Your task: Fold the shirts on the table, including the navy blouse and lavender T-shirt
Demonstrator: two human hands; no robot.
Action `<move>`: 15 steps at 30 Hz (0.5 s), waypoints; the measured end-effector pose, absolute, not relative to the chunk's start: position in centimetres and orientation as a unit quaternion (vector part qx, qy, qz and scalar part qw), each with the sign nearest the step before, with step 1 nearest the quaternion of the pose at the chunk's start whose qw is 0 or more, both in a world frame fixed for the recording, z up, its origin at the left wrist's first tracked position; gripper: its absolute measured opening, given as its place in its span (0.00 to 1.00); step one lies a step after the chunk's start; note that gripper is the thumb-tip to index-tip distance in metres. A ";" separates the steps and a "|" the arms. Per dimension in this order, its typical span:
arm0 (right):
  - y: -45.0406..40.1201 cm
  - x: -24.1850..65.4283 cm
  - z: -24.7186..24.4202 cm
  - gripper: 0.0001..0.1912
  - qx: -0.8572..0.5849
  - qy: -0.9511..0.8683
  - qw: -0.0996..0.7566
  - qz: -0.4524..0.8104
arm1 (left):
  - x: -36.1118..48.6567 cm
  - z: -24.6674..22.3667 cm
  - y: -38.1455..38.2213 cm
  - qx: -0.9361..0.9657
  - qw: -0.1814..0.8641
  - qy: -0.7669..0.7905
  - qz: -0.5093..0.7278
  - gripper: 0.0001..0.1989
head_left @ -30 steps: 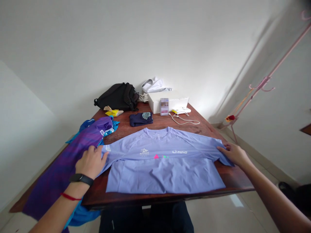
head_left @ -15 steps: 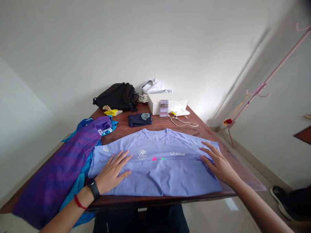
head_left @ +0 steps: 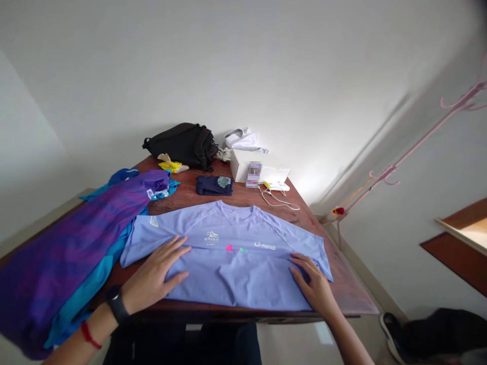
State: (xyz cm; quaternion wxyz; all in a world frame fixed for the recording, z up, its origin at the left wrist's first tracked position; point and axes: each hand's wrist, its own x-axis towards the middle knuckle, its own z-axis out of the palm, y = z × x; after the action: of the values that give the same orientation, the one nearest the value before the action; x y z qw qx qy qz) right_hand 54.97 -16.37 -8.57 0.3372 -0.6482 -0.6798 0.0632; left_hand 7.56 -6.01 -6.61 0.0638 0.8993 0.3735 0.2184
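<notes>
A lavender T-shirt lies face up on the wooden table, its collar pointing away from me. Its lower part is folded up across the chest, just under the white logos, and some creases run through the middle. My left hand, with a black watch and a red string on its wrist, rests with fingers spread on the left side of the shirt near the fold. On the opposite side, my right hand lies with fingers apart at the folded part's right edge, below the sleeve. Neither hand grips the cloth.
Purple and blue clothes are heaped along the table's left side. Farther back are a small folded navy garment, a yellow item, a black backpack, and a white box. A pink coat stand leans at right.
My right hand has moved inward and down from the right sleeve to the folded part's edge. The left hand stays on the shirt's left side. My view has turned slightly.
</notes>
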 end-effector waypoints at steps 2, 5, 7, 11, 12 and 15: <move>-16.3 54.8 -8.4 0.15 -0.650 -0.670 0.353 0.064 | 7.6 -6.7 -5.6 0.897 0.072 0.381 0.215 0.25; -16.3 54.3 -8.1 0.14 -0.654 -0.653 0.379 0.048 | 7.5 -6.8 -5.3 0.893 0.084 0.382 0.224 0.23; -16.5 54.1 -8.1 0.14 -0.657 -0.643 0.391 0.033 | 7.4 -6.8 -5.4 0.890 0.092 0.382 0.233 0.22; -16.7 54.1 -8.3 0.15 -0.668 -0.626 0.402 0.008 | 7.2 -6.8 -5.6 0.881 0.107 0.384 0.255 0.18; -16.8 54.1 -8.3 0.15 -0.670 -0.622 0.405 0.003 | 7.2 -6.8 -5.6 0.878 0.108 0.385 0.264 0.17; -16.9 54.4 -8.5 0.14 -0.671 -0.618 0.411 -0.005 | 7.1 -6.7 -5.8 0.866 0.106 0.390 0.294 0.14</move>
State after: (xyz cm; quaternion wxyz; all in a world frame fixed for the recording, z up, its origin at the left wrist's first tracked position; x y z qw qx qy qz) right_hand 54.37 -16.94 -8.50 0.4106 -0.6707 -0.6177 -0.0050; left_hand 7.13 -5.75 -6.67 0.1057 0.8662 0.3899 0.2942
